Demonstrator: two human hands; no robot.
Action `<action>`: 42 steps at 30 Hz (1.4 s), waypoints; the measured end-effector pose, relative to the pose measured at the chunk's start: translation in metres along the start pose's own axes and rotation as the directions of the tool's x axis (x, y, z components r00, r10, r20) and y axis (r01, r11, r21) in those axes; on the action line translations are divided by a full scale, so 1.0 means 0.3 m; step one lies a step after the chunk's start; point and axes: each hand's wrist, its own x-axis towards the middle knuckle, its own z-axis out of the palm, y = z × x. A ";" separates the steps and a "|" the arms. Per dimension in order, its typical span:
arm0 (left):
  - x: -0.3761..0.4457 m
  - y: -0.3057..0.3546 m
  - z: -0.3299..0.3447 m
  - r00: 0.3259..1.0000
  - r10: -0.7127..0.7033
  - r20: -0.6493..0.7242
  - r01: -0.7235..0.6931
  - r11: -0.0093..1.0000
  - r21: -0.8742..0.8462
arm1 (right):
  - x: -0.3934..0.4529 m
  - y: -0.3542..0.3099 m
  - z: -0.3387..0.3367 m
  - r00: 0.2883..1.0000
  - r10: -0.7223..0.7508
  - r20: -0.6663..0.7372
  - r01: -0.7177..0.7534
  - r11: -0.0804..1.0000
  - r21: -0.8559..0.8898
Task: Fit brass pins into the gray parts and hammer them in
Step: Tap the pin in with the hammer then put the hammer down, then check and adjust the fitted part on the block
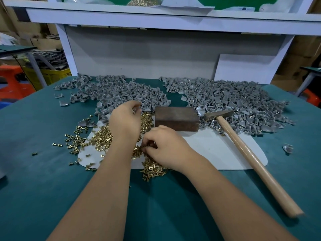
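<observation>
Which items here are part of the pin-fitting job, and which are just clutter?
Job:
left hand, pinching a gray part
right hand, picking in the brass pins
gray part piles
hammer
brown block
white sheet

Lying about:
yellow crate
orange stool
shelf bags

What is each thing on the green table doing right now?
Left hand: pinching a small gray part with curled fingers.
Right hand: fingers curled, picking at the loose brass pins.
Wooden-handled hammer: lying flat, untouched, head against the right heap of gray parts.
Brown rectangular metal block: lying flat, top bare.
White sheet: flat under pins, block and hammer.
</observation>
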 end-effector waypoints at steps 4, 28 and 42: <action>0.002 0.029 0.016 0.998 0.012 0.054 0.003 0.966 -0.259 | 0.005 0.004 -0.006 0.998 -0.001 -0.059 0.002 1.000 0.023; -0.035 0.087 0.059 0.967 -0.016 0.255 0.109 0.929 -0.353 | -0.014 0.177 -0.098 0.697 0.381 -0.608 -0.303 0.924 0.233; -0.060 0.110 0.088 0.930 0.129 0.344 0.019 0.919 -0.394 | 0.002 0.183 -0.076 0.716 0.444 -0.539 -0.289 0.891 0.350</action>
